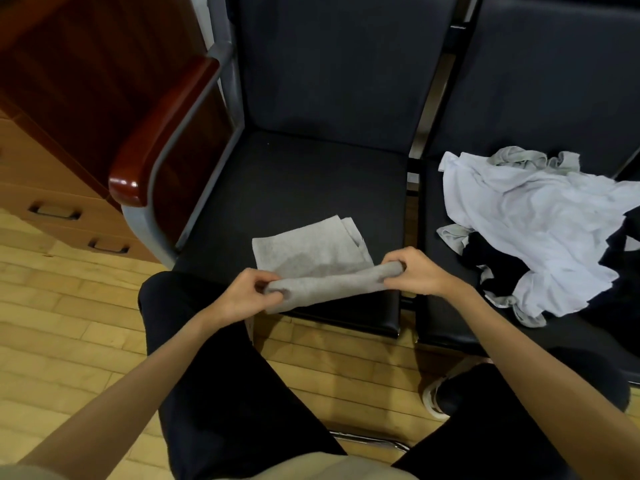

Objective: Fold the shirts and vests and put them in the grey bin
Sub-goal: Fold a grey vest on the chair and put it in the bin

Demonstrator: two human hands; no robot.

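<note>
I see the grey garment (313, 261) on the front of the left chair seat (277, 174), long axis left-to-right. Left hand (244, 294) and right hand (420, 271) each clench one end of the near fold; both grips equally near. Unfolded pile (540, 216) lies right of the seat. Grey bin not visible.

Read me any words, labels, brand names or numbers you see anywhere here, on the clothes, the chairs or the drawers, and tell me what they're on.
None: no readable text anywhere in this view.
Grey garment held by the left hand and right hand: plain, no print or tag showing.
Pile of clothes: no lettering visible.
Chair seat and drawers: no labels or numbers.
</note>
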